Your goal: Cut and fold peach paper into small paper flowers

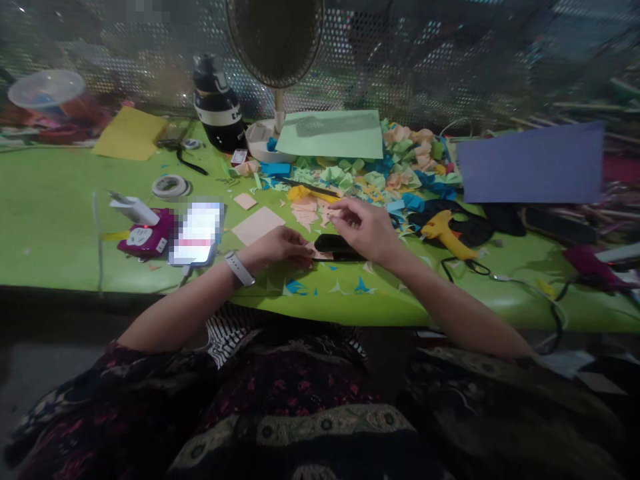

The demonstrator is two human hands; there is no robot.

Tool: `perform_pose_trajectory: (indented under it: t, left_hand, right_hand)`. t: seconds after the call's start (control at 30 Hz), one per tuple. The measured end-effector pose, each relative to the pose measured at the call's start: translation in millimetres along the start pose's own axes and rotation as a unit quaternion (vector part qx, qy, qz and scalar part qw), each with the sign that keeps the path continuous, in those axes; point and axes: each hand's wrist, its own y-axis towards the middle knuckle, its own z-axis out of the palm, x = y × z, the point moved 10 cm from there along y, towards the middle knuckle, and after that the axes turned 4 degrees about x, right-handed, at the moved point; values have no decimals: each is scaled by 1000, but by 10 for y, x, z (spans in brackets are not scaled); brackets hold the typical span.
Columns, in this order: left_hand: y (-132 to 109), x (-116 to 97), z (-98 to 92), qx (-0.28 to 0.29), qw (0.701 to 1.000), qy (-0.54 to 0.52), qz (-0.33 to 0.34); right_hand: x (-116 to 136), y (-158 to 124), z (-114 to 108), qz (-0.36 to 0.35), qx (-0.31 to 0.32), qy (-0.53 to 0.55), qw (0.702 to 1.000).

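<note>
A small pink paper piece [323, 253] is pinched between the thumb and fingers of my left hand [285, 247]. Its far edge lies at the front of a black stapler [326, 244], on the green table. Above the stapler's rear half is my right hand [367, 230], which hides that end. The fingers of this hand are loosely bent and a little apart, with nothing visible between them; whether the palm touches the stapler I cannot tell. Left of the stapler lies a larger pink sheet [259, 227], and beyond it a small pink square [245, 201].
A yellow-handled cutter [315, 193] lies beyond my hands, before a heap of paper scraps [400, 160]. At right is a yellow glue gun [445, 233] with its cord. Left stand a phone [197, 233], tape roll [171, 187] and black bottle [220, 110]. A fan [275, 40] stands behind.
</note>
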Motion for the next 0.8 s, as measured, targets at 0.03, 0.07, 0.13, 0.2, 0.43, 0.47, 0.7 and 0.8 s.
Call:
perform_pose_trajectory:
  t: [0.03,0.07,0.13,0.2,0.43,0.47,0.7,0.8]
  left_hand:
    - [2,8,-10,-2,1000,1,-4]
    - [3,15,-17,-4,1000,1,-9]
    - [2,16,-28,-10,1000,-3,-16]
    - [-4,9,-30,-19,999,-10,-24]
    - [-10,25,-34,-41,998,0,-51]
    - [-4,32,-32,-39,998,-3,-51]
    - [13,41,-31,-37,998,-13,-42]
    - [21,30,-26,-35,999,-8,-34]
  right_hand:
    - [4,103,76,-1,16,0,1000]
    - [9,197,172,-1,39,4,999]
    - [21,349,337,3,69,3,998]
    - [35,447,467,12,90,-10,996]
    - [39,468,724,32,167,-92,981]
    - [43,463,733,27,168,-96,981]
    - [69,452,802,8,171,-104,980]
    - [65,448,812,13,179,-119,977]
